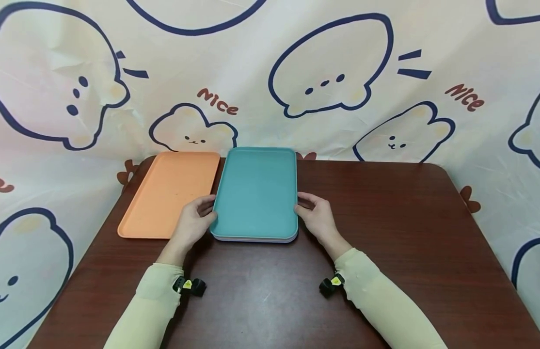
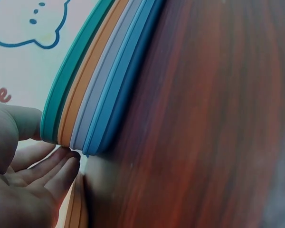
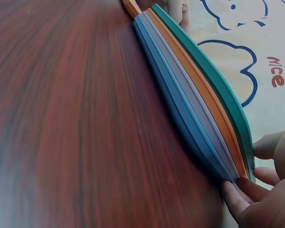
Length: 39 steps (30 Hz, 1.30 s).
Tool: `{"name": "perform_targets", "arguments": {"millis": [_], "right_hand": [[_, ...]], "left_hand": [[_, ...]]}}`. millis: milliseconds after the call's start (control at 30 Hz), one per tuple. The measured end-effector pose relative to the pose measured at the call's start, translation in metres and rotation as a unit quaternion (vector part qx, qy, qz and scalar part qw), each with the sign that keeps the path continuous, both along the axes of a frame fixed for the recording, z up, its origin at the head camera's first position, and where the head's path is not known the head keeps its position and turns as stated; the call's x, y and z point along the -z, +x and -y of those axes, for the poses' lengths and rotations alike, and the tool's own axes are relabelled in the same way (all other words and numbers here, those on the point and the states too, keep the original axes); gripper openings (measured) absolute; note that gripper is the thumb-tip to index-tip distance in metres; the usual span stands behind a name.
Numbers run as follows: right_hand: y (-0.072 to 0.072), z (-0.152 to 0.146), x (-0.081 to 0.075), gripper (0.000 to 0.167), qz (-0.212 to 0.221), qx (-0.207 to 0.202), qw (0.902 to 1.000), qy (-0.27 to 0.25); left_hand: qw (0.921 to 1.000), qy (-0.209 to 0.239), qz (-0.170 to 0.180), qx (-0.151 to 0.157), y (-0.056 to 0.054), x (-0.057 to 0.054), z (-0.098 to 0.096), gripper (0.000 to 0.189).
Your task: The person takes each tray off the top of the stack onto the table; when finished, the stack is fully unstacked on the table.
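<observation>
A teal tray (image 1: 257, 194) lies on top of a stack of trays on the table. Below it, the wrist views show an orange tray (image 2: 88, 80), a pale purple tray (image 2: 104, 80) and blue trays (image 2: 118, 99). At the stack's left side, my left hand (image 1: 193, 220) touches the rims; its thumb is at the teal edge and its fingertips reach the lower rims. My right hand (image 1: 319, 218) rests fingertips against the right side, across several rims. Neither hand is seen wrapped round a tray. Another orange tray (image 1: 174, 189) lies flat to the left, partly behind my left hand.
The dark brown table (image 1: 383, 232) has rounded far corners. A pale curtain with cartoon prints (image 1: 322, 135) hangs behind and around it. Both wrists carry small black cameras. The stack's far end lies close to the table's back edge.
</observation>
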State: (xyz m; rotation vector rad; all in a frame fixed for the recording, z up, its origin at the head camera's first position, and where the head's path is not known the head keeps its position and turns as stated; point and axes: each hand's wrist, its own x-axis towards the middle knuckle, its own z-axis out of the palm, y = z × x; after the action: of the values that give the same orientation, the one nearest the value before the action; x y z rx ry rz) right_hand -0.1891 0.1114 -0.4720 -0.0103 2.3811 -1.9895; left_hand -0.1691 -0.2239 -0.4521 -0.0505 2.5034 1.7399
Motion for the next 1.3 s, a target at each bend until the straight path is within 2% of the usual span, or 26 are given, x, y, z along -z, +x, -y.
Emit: {"name": "perform_targets", "arguments": {"millis": [167,367,633,900,1067,1200,1300], "right_hand": [[0.0,0.012,-0.002,0.045,0.001,-0.001,1.0,-0.004],[-0.002,0.023,-0.003,0.044,0.0,-0.005,1.0,-0.003],[-0.002,0.034,-0.002,0.046,0.004,-0.007,1.0,-0.003],[-0.003,0.04,-0.003,0.047,0.008,0.019,0.9994,0.028],[-0.005,0.044,-0.004,0.044,-0.012,0.032,0.9986,0.04],[-0.003,0.043,-0.006,0.043,-0.027,0.052,0.9976,0.038],[-0.002,0.04,-0.008,0.043,-0.03,0.07,0.997,0.017]], "left_hand": [[0.9997,-0.018,-0.011,-0.008,0.001,0.002,0.01,0.055],[0.9995,-0.01,-0.013,-0.026,0.002,0.001,0.019,0.055],[0.9986,0.008,0.035,-0.04,0.003,0.001,0.028,0.057],[0.9987,0.006,0.045,-0.023,0.0,0.002,0.032,0.057],[0.9983,0.015,0.05,-0.025,-0.002,0.003,0.035,0.054],[0.998,0.029,0.05,-0.026,-0.003,0.005,0.034,0.05],[0.9982,0.029,0.045,-0.028,-0.004,0.007,0.034,0.048]]}}
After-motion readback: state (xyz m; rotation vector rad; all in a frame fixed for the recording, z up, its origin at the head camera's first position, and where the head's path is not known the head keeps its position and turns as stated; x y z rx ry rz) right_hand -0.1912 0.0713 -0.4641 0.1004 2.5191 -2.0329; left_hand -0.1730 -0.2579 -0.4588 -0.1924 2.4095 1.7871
